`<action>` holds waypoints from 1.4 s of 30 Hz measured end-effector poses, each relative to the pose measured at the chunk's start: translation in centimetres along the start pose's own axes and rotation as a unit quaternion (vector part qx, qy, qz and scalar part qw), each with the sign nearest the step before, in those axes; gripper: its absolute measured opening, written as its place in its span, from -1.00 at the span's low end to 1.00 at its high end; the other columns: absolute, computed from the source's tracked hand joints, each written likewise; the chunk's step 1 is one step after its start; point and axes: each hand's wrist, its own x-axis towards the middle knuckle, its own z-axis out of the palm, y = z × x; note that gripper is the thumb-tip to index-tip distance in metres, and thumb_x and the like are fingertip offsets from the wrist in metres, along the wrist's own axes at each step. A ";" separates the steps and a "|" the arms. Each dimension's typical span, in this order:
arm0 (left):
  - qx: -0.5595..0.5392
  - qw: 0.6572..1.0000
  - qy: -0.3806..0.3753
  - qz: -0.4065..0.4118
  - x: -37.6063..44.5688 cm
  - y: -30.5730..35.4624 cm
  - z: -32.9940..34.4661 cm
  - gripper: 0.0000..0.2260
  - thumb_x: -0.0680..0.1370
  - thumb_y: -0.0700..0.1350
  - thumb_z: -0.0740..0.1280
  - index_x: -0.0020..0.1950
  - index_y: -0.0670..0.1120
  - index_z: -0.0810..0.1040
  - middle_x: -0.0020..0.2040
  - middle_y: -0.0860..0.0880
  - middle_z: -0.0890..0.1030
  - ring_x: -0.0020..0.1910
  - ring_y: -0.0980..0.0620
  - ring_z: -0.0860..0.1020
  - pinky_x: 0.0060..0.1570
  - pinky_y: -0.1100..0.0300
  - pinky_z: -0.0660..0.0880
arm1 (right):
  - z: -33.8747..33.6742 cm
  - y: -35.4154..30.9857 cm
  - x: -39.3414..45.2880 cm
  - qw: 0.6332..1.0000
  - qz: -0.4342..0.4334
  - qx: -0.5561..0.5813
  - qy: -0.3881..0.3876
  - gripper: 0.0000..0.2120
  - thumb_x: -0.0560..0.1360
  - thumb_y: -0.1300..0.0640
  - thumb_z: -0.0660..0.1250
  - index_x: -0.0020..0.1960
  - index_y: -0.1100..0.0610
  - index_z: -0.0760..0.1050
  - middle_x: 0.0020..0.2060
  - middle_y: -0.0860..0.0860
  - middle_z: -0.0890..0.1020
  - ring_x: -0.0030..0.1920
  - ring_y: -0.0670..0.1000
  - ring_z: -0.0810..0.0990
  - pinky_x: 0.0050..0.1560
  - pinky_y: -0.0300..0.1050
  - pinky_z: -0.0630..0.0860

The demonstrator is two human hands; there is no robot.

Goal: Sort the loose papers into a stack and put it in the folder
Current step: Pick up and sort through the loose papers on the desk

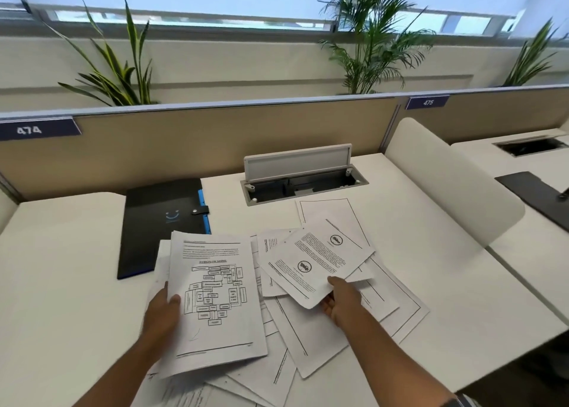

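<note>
My left hand (163, 311) grips a small stack of papers (215, 302) by its left edge; the top sheet shows a workflow diagram. Between thumb and fingers, my right hand (341, 302) pinches the near edge of a single sheet (317, 262) printed with two round car symbols, lifted a little over the pile. Several loose papers (311, 335) lie scattered under and around both hands. A black folder (154, 222) with a blue spine and a snap strap lies shut at the back left, partly under the stack's far corner.
A white desk (61, 283) carries everything. An open cable hatch (303, 181) sits at the back centre, with a beige partition behind it. A white curved divider (452, 185) stands to the right. Another sheet (326, 212) lies near the hatch.
</note>
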 end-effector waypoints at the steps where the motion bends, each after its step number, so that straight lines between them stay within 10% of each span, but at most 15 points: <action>1: 0.002 1.000 -0.001 0.002 -0.1 0.0 0.2 -0.65 0.67 -0.16 0.14 0.44 -0.18 0.38 0.33 -0.22 0.52 0.23 -0.26 0.51 0.27 -0.16 0.42 | 0.2 -0.4 0.2 1.000 -0.007 -0.001 0.003 -0.84 0.53 0.33 0.43 0.08 0.19 0.56 -0.12 0.17 0.68 -0.18 0.17 0.67 -0.36 -0.01 0.67; 10: 0.002 1.000 0.015 -0.014 -1.5 0.3 1.0 -0.60 0.67 -0.16 0.14 0.52 -0.14 0.30 0.38 -0.20 0.48 0.25 -0.25 0.50 0.25 -0.12 0.42 | 2.4 -1.9 1.7 0.999 -0.006 0.019 0.028 -0.71 0.54 0.44 0.31 0.21 0.22 0.60 0.22 0.20 0.68 0.21 0.28 0.67 0.26 0.31 0.59; 27: -0.003 0.996 0.068 -0.052 -2.5 1.6 3.3 -0.64 0.65 -0.15 0.15 0.45 -0.18 0.38 0.34 -0.24 0.51 0.25 -0.30 0.49 0.30 -0.17 0.41 | -4.6 -1.2 3.5 0.993 -0.088 -0.071 0.029 -0.74 0.53 0.29 0.41 0.21 0.18 0.64 -0.13 0.01 0.69 -0.02 0.15 0.68 0.05 0.04 0.65; 36: 0.000 0.996 0.069 -0.054 -2.2 1.7 4.3 -0.65 0.67 -0.16 0.15 0.44 -0.21 0.37 0.34 -0.27 0.50 0.26 -0.33 0.48 0.29 -0.20 0.40 | -7.6 0.8 1.1 0.956 -0.079 -0.271 0.084 -0.69 0.55 0.08 0.40 0.27 0.12 0.58 0.29 0.23 0.50 -0.14 0.03 0.45 -0.19 -0.07 0.48; 42: -0.013 0.997 0.054 -0.062 -2.5 1.5 4.6 -0.65 0.67 -0.16 0.16 0.45 -0.21 0.37 0.35 -0.27 0.49 0.28 -0.34 0.47 0.30 -0.22 0.40 | -6.9 0.6 0.5 0.994 -0.055 -0.088 0.027 -0.71 0.53 0.29 0.43 0.24 0.13 0.60 0.10 0.11 0.71 0.10 0.21 0.68 0.26 0.23 0.62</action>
